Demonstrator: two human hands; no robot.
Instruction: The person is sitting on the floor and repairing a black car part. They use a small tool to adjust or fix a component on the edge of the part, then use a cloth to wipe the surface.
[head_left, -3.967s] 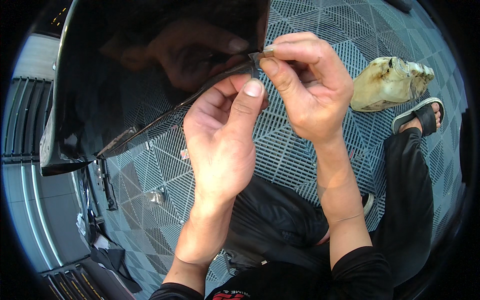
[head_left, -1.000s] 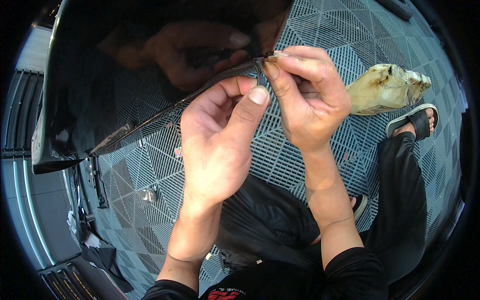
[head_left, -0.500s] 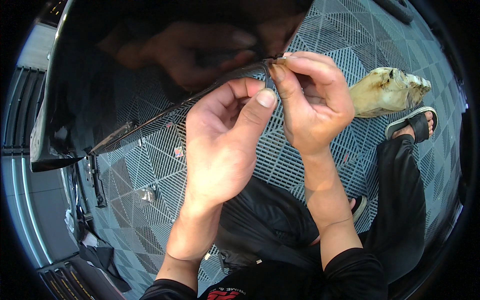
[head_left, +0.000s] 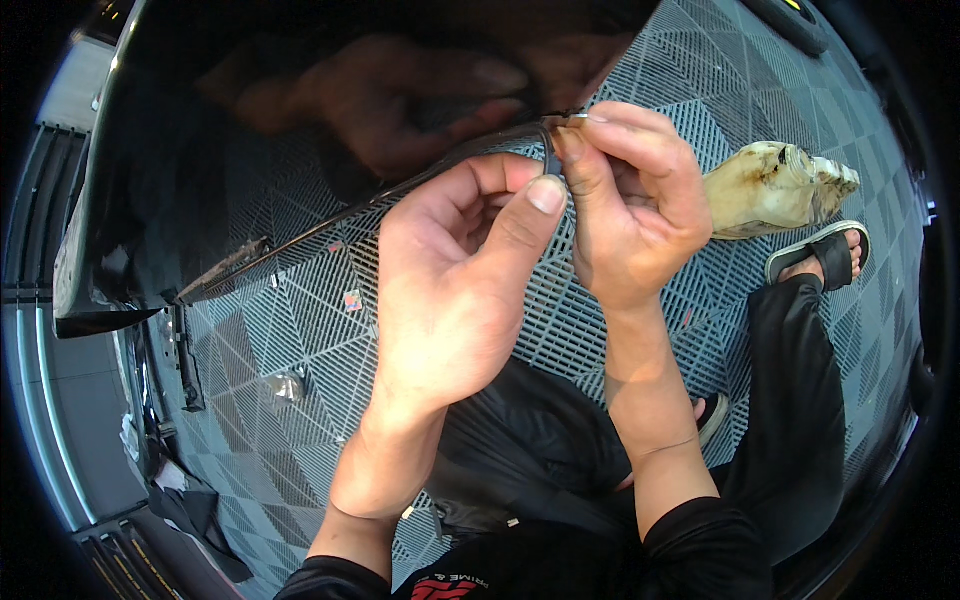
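A glossy black panel (head_left: 270, 130), which looks like a car body part, fills the upper left and mirrors my hands. Along its lower edge runs a thin black rubber-like strip (head_left: 480, 140), whose end bends down in a loop. My left hand (head_left: 450, 290) is closed, pinching that bent end between thumb and forefinger. Just right of it, my right hand (head_left: 640, 215) is also closed, its thumb and forefinger pinched at the panel's edge. A small pale sliver shows at its fingertips; what it is cannot be made out.
Below lies a grey slatted tile floor (head_left: 560, 300). A stained yellowish plastic container (head_left: 765, 190) stands at the right, beside my sandalled foot (head_left: 820, 258). A small clear plastic piece (head_left: 288, 385) and a colourful scrap (head_left: 352, 300) lie left. Black parts (head_left: 185, 360) lie farther left.
Both hands have shifted slightly right relative to the view, still pinching at the panel edge. The panel's right edge reaches farther right in view. Otherwise little differs.
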